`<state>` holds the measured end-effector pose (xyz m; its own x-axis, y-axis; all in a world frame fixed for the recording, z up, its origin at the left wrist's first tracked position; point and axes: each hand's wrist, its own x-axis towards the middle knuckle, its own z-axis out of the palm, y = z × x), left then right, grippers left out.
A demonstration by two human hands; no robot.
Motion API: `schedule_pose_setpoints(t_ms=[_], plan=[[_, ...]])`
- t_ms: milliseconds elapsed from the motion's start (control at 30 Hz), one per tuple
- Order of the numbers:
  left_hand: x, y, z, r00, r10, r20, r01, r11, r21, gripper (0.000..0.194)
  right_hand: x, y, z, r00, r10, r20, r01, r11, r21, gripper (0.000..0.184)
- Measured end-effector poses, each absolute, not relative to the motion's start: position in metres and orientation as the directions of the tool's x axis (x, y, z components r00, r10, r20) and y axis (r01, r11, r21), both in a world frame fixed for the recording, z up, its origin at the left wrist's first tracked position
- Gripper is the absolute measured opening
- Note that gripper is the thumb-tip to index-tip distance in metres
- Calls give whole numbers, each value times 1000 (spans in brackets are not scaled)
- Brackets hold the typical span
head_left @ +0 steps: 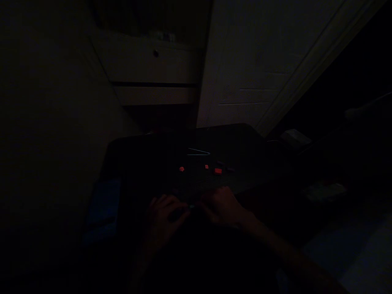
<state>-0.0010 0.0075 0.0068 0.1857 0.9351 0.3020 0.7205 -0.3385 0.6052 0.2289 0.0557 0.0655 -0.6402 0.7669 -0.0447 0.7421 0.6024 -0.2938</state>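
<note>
The light is very dim. My left hand (168,210) and my right hand (222,206) are close together at the near edge of the dark table. Their fingers are closed around a dark object with a small pale glint (192,206), too dark to name. Beyond the hands lie a red-orange block (218,171), a small red square piece (206,166) and a small round red piece (181,169). Two dark pieces (230,169) sit just right of the block. Metal tweezers (199,152) rest farther back, their tips pointing left.
The dark tabletop (232,141) reaches back to a drawer unit (153,67) and a pale door (241,61). At the left stands a bluish flat-sided object (104,208). A pale box-like thing (295,138) shows faintly at the right.
</note>
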Motion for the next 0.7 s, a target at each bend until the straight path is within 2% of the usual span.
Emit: schedule_pose_setpoints(t_ms=[133,433,567,700], plan=[[-2,7,5,179,940,289,737,-323,594,9,221,51,59,-668,744,-9,705,628,-330,24],[-2,8,6,186,938,294,727,-332,601,10,225,52,53,-700,714,6,686,675,-273,15],[-2,8,6,182,939,293,727,-329,603,10,236,56,50,-678,735,8,698,646,-309,19],[-7,7,2,158,933,322,702,-336,628,8,236,60,43,-585,808,74,745,571,-345,26]])
